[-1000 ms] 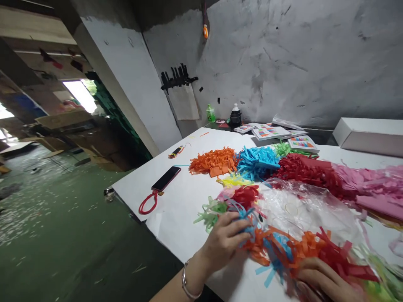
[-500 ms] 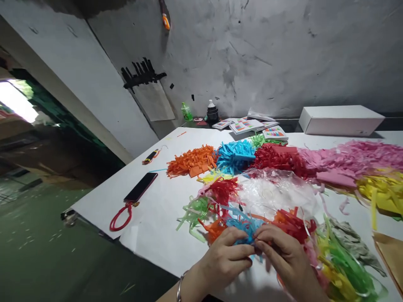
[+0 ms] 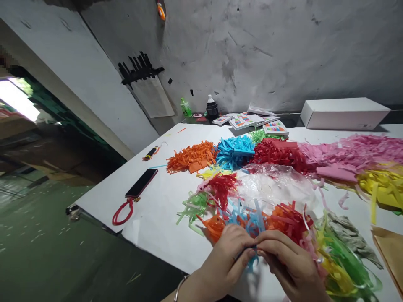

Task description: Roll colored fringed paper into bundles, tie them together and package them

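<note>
Right hand [image 3: 292,258] has swung in to meet the left hand [image 3: 226,260]! On my head view, both sets of fingers [image 3: 275,241] pinch the blue strips [image 3: 250,218] over the tabletop [image 3: 154,222], presumably to keep them bunched; phone [image 3: 141,183] lies well apart, likely out of harm's way.

The place looks like a small workshop: a white-covered worktable [image 3: 166,205] bears heaps of fringed coloured paper [image 3: 234,151], the grey wall [image 3: 258,54] is scuffed, and scraps [image 3: 134,278] litter the green floor [image 3: 53,239].
</note>
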A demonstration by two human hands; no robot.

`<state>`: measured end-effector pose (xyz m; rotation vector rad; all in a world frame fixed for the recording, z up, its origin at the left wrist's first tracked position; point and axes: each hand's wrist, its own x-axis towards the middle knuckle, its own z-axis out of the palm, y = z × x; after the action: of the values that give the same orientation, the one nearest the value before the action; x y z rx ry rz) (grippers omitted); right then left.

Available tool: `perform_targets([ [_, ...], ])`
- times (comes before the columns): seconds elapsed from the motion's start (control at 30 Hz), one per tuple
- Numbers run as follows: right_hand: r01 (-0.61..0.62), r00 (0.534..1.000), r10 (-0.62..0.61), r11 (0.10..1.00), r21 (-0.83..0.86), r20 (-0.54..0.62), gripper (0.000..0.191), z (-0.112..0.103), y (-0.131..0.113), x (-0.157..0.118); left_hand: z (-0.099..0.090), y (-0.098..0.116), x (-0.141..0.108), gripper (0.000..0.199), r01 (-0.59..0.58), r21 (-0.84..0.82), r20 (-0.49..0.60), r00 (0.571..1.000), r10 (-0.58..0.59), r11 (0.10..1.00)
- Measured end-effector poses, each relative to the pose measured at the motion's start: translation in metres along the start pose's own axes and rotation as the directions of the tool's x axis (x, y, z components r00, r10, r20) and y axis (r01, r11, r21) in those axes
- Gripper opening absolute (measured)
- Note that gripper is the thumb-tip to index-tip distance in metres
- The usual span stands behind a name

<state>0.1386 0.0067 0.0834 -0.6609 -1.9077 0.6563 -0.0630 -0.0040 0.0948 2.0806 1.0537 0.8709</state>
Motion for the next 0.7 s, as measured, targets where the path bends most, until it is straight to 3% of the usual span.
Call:
perform_targets([
  [0.2, -0.230, 0.950, 0.179, 0.955, -0.189, -0.255, 0.010, -0.001, 0.002, -0.017, 0.013, -0.004, 0.001, 0.025, 0.131, -0.173, -0.110, 0.982, -0.152, 0.976],
  [0.4, -0.269, 0.960, 0.238, 0.931, -0.246, -0.148, 0.025, 0.010, -0.002, -0.028, 0.018, -0.007, -0.001, 0.021, 0.124, -0.263, -0.182, 0.968, -0.175, 0.957],
  [0.7, -0.282, 0.959, 0.265, 0.923, -0.263, -0.099, 0.031, 0.008, -0.007, -0.022, 0.025, -0.013, -0.004, 0.015, 0.112, -0.160, -0.225, 0.963, -0.147, 0.981],
])
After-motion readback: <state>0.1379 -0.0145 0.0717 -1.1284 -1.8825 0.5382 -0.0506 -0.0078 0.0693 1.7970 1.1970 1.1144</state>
